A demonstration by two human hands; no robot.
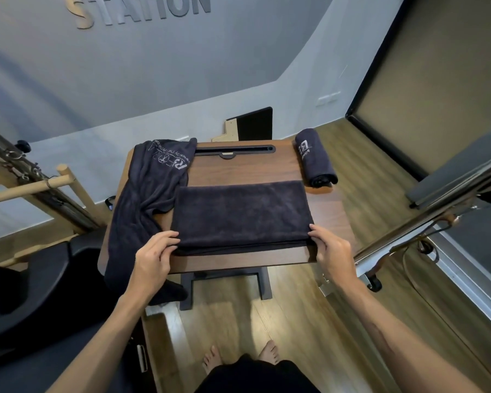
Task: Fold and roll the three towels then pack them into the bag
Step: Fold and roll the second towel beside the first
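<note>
The left hand (153, 251) pinches the near left corner of the folded towel (241, 214), thumb on top and fingers (169, 236) curled around the edge. The right hand (330, 248) does the same at the near right corner, its fingers clenched on the stacked layers. The folded towel lies flat in the middle of the wooden surface (238, 168), its long axis running left to right, the near edge close to the front lip of the surface (a thin strip of wood shows there).

A rolled towel (315, 158) sits at the far right corner, its axis running front to back, just beside the folded towel's far right corner. A loose towel (145, 199) is draped over the left edge, hanging down toward the floor and touching the folded one's left side. Bare wood stays open behind the folded towel, up to a dark slot (234, 149) along the far edge.
</note>
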